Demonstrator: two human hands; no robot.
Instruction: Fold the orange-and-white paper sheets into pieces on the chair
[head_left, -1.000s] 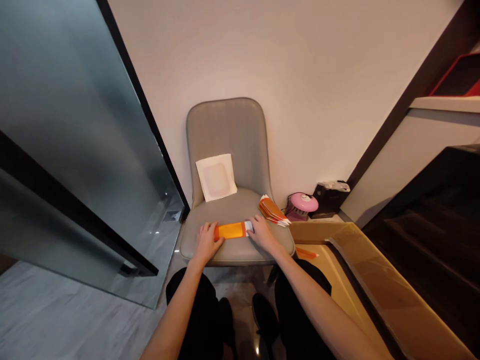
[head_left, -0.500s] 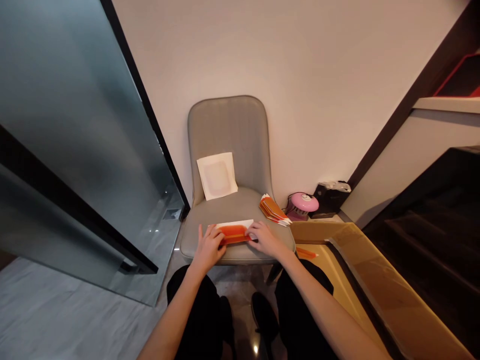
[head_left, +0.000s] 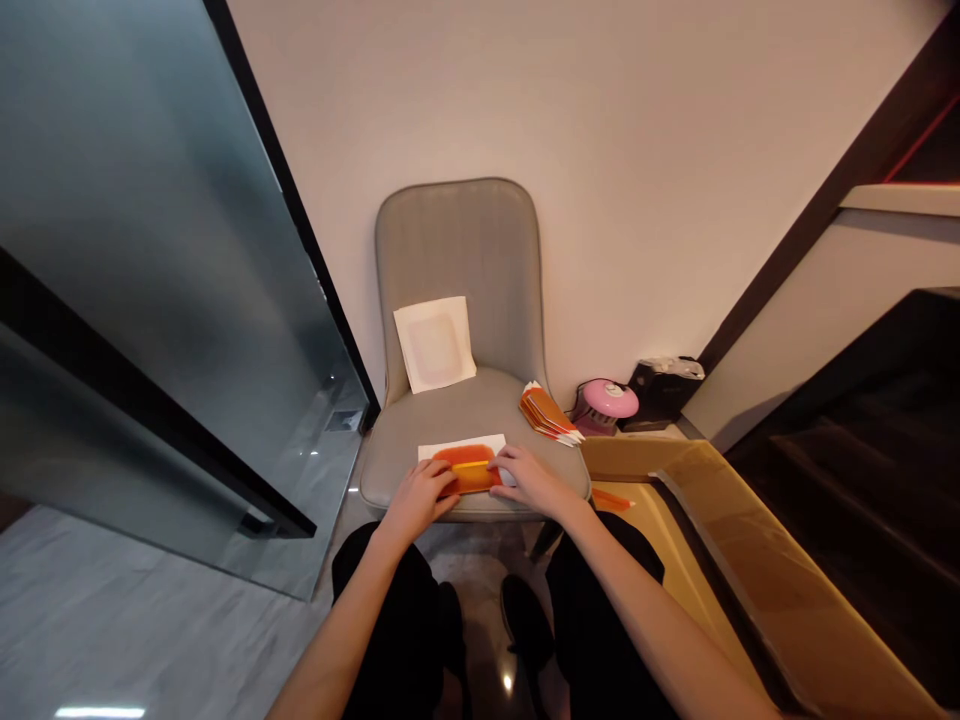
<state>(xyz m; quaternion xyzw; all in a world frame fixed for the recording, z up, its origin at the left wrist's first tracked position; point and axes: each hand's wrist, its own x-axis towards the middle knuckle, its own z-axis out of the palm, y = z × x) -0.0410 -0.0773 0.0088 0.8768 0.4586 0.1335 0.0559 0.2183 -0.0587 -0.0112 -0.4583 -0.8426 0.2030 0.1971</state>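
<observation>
On the front of the grey chair seat (head_left: 420,420) lies a partly folded sheet of orange-and-white paper (head_left: 474,478), with a bright yellow-orange fold line across it. My left hand (head_left: 420,493) grips the left end of its near edge, fingers curled over the fold. The right end is pinched by my right hand (head_left: 529,478), fingers bent and close together. Several folded orange-and-white papers (head_left: 551,415) lie in a fanned bundle at the seat's right edge. White square sheets (head_left: 436,345), with a pale greyish square in the middle, lean against the backrest.
To the right stands an open cardboard box (head_left: 694,480), with an orange strip (head_left: 611,500) inside. A pink domed device (head_left: 609,400) and a black box (head_left: 664,395) are by the wall. A frosted glass door (head_left: 157,260) with a dark frame is at left.
The paper's near edge has been folded further over and the yellow-orange fold line now shows clearly. My left hand's fingers have drawn closer together; the view has tilted slightly.
</observation>
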